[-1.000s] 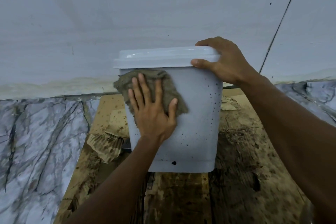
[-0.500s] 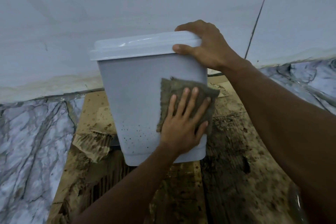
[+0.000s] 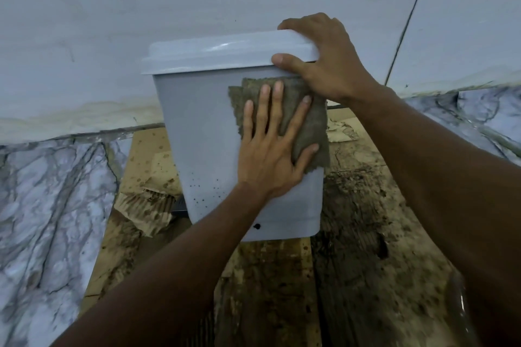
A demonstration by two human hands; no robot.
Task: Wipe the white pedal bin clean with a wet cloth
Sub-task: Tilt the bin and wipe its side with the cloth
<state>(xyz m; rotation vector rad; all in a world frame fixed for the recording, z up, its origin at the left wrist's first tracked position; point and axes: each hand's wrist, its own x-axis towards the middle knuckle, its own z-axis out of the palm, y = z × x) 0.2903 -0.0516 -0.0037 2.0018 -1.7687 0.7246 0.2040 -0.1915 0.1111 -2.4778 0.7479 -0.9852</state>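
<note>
White pedal bin (image 3: 203,132): upright on soiled cardboard (image 3: 146,155), against wall. Right hand (image 3: 329,65) clamped on lid corner, 1 o'clock. Left hand (image 3: 270,149) flat, pressing cloth (image 3: 310,121) on front. Remaining specks at 7 o'clock of cloth, nearer left hand.

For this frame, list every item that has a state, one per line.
pedal bin: upright, lid shut, dark specks low on its front
cloth: pressed flat against the bin's front, upper right
left hand: open, palm on cloth
right hand: gripping the lid's right corner
cardboard: torn, stained
</note>
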